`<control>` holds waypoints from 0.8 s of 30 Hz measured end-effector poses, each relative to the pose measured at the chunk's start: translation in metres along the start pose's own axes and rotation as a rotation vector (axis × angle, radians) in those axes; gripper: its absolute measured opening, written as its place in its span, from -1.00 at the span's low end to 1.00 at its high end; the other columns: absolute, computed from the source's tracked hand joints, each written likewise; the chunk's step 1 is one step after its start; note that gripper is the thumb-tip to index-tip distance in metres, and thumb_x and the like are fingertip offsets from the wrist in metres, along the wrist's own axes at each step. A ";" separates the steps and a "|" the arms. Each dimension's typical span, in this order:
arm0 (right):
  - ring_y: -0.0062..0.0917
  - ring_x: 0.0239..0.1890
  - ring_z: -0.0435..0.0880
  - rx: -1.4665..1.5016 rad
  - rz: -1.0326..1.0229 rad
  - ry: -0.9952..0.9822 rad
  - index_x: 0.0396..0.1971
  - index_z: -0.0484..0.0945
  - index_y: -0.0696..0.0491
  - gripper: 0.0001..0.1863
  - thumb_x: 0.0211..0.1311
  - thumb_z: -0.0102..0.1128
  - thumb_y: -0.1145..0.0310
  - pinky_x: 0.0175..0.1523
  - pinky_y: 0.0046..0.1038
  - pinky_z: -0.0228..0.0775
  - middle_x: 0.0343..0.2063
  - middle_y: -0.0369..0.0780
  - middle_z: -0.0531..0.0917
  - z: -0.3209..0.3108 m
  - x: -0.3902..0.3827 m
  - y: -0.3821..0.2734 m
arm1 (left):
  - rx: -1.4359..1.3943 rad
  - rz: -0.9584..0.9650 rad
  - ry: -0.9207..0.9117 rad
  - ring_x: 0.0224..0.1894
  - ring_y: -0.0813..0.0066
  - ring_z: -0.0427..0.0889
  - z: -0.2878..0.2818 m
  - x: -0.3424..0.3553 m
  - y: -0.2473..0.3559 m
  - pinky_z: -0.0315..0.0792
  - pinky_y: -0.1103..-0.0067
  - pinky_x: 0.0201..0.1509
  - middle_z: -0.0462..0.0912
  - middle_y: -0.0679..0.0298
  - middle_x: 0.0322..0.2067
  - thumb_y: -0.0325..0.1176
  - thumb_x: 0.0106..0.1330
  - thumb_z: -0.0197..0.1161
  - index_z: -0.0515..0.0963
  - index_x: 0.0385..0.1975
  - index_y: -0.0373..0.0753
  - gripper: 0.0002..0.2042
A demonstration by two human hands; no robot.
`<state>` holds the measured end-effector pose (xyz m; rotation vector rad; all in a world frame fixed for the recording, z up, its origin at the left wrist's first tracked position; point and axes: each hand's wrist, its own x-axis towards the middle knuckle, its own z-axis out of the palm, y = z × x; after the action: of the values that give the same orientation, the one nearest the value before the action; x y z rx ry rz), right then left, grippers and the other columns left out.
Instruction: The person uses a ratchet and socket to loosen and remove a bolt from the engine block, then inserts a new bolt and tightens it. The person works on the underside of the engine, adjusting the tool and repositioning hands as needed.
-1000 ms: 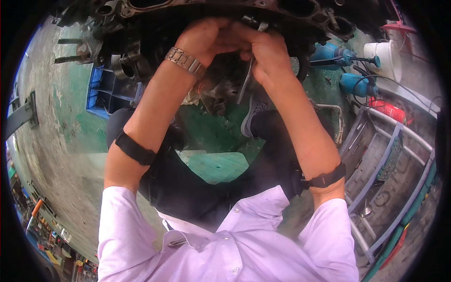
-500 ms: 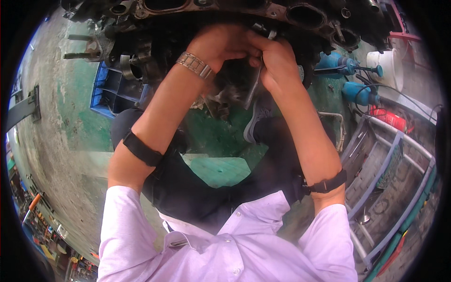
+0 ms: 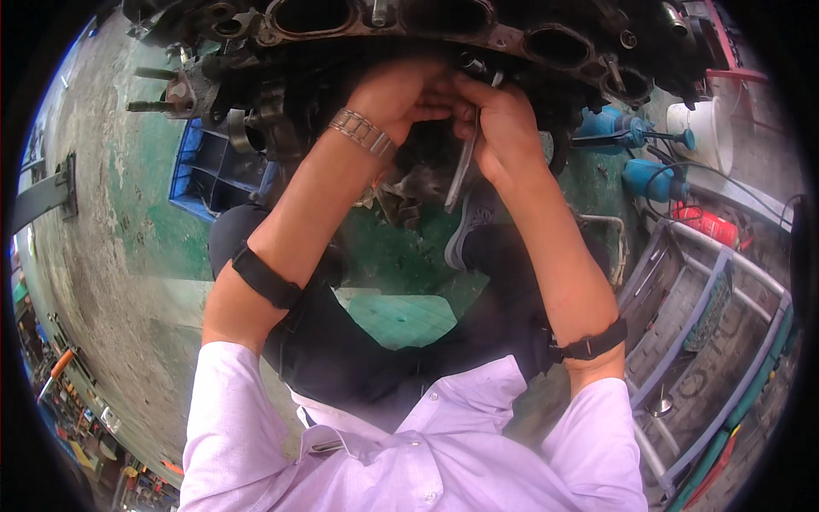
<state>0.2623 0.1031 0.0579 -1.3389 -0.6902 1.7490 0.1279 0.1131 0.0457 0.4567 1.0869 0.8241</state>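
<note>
A dark, greasy engine (image 3: pixel 384 38) with a row of oval openings spans the top of the view. Under its lower edge my right hand (image 3: pixel 503 115) is closed round a slim metal wrench (image 3: pixel 463 166), whose shaft slants down toward my shoe and whose top shows beside the thumb. My left hand (image 3: pixel 397 98), with a metal watch on the wrist, reaches in from the left against the engine's underside. Its fingers are curled and meet those of my right hand; what they grip is hidden. A short bright metal cylinder (image 3: pixel 471 61) sits just above both hands.
A blue divided bin (image 3: pixel 192 171) stands on the floor at left. To the right are blue jacks (image 3: pixel 610 128), a white bucket (image 3: pixel 712 136), a red cylinder (image 3: pixel 706 224) and a metal frame (image 3: pixel 751 273). Tools (image 3: pixel 68 375) lie at the far left. My knees are beneath the engine.
The whole scene sits slightly lower in the picture now. My left hand has lost its motion blur, and the wrench shaft shows more plainly. Both hands stay together at the same spot.
</note>
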 end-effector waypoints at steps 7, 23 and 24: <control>-0.67 -0.61 0.43 -0.042 -0.024 0.052 -0.41 0.56 0.14 -0.89 0.11 0.17 0.42 -0.57 -0.61 0.13 -0.49 -0.25 0.63 0.003 0.000 0.001 | -0.016 0.021 -0.015 -0.18 0.16 0.59 0.002 -0.002 0.000 0.53 0.35 -0.02 0.55 0.04 -0.23 -0.39 0.37 -0.14 0.41 -0.12 -0.39 -0.75; -0.68 -0.58 0.44 0.137 0.045 0.014 -0.44 0.55 0.11 -0.90 0.07 0.23 0.41 -0.55 -0.60 0.14 -0.50 -0.31 0.60 -0.002 0.002 0.004 | -0.045 0.005 -0.019 -0.18 0.17 0.58 -0.001 0.001 -0.002 0.52 0.34 -0.02 0.55 0.02 -0.22 -0.39 0.35 -0.09 0.42 -0.15 -0.40 -0.76; -0.68 -0.58 0.44 0.107 0.033 0.026 -0.44 0.55 0.10 -0.90 0.07 0.22 0.41 -0.55 -0.60 0.14 -0.50 -0.31 0.60 -0.001 0.002 0.005 | -0.048 0.003 -0.017 -0.18 0.16 0.58 -0.001 0.001 -0.002 0.51 0.34 -0.02 0.54 0.02 -0.22 -0.38 0.35 -0.09 0.42 -0.15 -0.40 -0.76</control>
<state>0.2620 0.1022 0.0529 -1.3041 -0.5557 1.7663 0.1279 0.1126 0.0436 0.4241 1.0488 0.8457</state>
